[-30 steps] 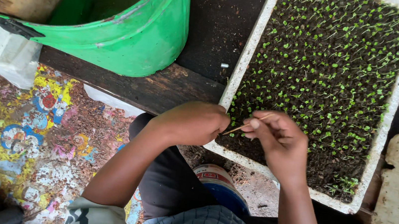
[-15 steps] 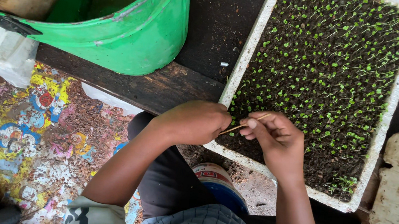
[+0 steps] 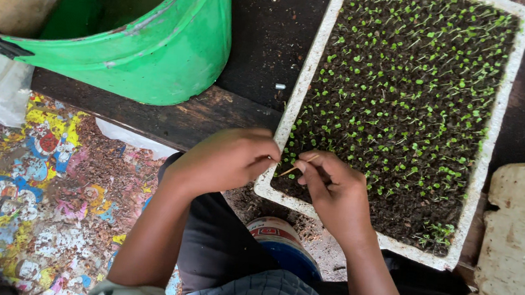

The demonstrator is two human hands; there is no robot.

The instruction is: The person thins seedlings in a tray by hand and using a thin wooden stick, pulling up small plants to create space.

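Hundreds of tiny green seedlings stand in dark soil in the long white foam seedling tray, which lies on a dark wooden bench just beside a big bright green plastic tub. The tray looks light yet brittle, and laden with damp soil it would likely crack if lifted by one corner; both long rims seem the safer hold. The seedlings look soft and easily crushed, so a sprout is best taken low by the stem or eased up from beneath.

At the tray's near left corner both hands meet. The left hand is curled shut into a loose fist, its fingertips toward the thin pale wooden stick. The right hand is closed too, thumb and forefinger pinching that stick, which slants over the soil at the tray's edge. The stick seems light, stiff and easy to snap, so it wants a hold near its middle.

Whether the left fingers truly grip the stick or a sprout I cannot tell: the knuckles hide them. The stick's tip is too small to make out against the soil. The tub and a chipped white foam slab at the right are cut off by the frame
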